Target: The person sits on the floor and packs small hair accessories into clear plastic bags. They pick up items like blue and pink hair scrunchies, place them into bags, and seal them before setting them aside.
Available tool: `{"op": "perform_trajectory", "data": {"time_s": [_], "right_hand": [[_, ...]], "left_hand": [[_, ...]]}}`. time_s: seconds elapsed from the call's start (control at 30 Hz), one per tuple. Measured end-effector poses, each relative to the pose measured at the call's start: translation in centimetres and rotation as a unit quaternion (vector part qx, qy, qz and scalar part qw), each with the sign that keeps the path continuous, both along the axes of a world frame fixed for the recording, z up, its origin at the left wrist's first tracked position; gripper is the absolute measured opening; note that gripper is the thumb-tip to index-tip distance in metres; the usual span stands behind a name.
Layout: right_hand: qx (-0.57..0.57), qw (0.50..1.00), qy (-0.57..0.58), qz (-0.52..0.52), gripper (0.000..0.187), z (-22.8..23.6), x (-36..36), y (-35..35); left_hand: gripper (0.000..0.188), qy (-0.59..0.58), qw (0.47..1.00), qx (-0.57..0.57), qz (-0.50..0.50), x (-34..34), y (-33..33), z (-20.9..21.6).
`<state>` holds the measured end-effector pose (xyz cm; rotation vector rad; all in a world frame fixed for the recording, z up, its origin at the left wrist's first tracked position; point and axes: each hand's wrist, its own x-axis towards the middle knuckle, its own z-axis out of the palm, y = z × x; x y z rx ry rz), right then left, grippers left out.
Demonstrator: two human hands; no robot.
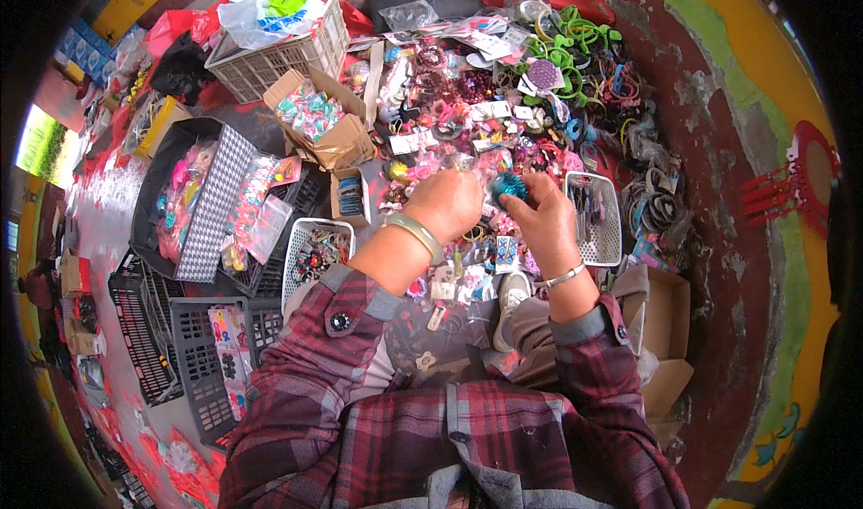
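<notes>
My right hand [545,223] pinches a shiny teal ruffled thing [510,186], perhaps a hair scrunchie, between thumb and fingers. My left hand [446,203] is beside it, back of the hand up and fingers curled in; what they hold, if anything, is hidden. Both hands hover over a wide heap of hair accessories [467,114] in pink, red, white and other colours. Just below them a blue-and-white patterned card [506,254] lies at the heap's near edge.
White baskets [615,248] [289,280] of small items flank my forearms. Left are a cardboard box [343,150] of wrapped pieces, a houndstooth box [209,212] and black crates [200,347]. A beige crate [254,76] stands behind. Green headbands [575,37] lie far right; my shoe [512,300] is near.
</notes>
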<state>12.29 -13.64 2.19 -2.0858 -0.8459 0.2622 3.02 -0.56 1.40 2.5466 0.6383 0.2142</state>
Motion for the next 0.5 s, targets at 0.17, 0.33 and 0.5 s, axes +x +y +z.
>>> {"op": "perform_trajectory", "data": {"time_s": [0.17, 0.33, 0.5], "right_hand": [[0.065, 0.997, -0.033, -0.003, 0.03, -0.1, -0.1, 0.1], [0.109, 0.988, 0.103, 0.03, 0.034, -2.0, 0.9, 0.0], [0.041, 0.997, 0.057, 0.024, 0.034, -1.6, 0.8, 0.0]], "left_hand": [[0.032, -0.034, 0.999, -0.003, -0.012, 0.0, -0.6, -0.5], [0.034, -0.048, 0.998, -0.041, 0.014, 0.0, -0.5, -0.3], [0.036, -0.055, 0.998, -0.031, 0.017, 0.1, -0.5, -0.7]]}}
